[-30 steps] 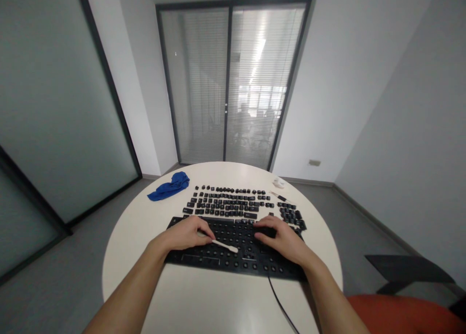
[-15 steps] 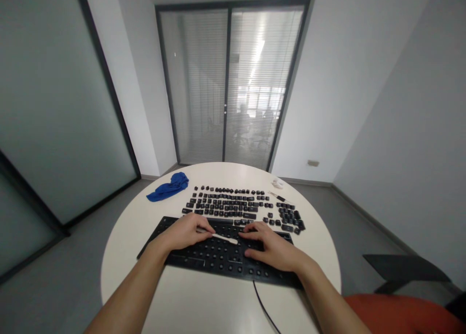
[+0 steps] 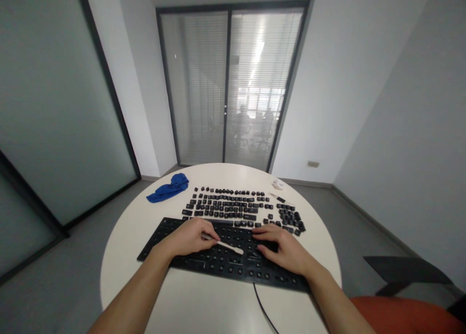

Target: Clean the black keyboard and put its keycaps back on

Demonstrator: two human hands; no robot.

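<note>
A black keyboard base (image 3: 233, 271) with its keycaps off lies across the near part of the round table. My left hand (image 3: 192, 237) is closed on a thin white swab-like stick (image 3: 230, 247), whose thicker tip points right, low over the base. My right hand (image 3: 282, 246) rests on the right part of the base, its thumb and fingers apart, with nothing seen in it. Beyond the base, loose black keycaps (image 3: 225, 204) lie in rows, and a cluster of keycaps (image 3: 290, 216) sits at the right.
A crumpled blue cloth (image 3: 170, 187) lies at the table's back left. A slim tool with a dark handle (image 3: 279, 198) and a small white wad (image 3: 277, 184) are at the back right. A black cable (image 3: 262, 306) runs off the near edge. An orange chair (image 3: 396, 315) stands right.
My left hand has shifted slightly right and nearer to me, carrying the stick's tip the same way. My right hand has slid right along the keyboard base.
</note>
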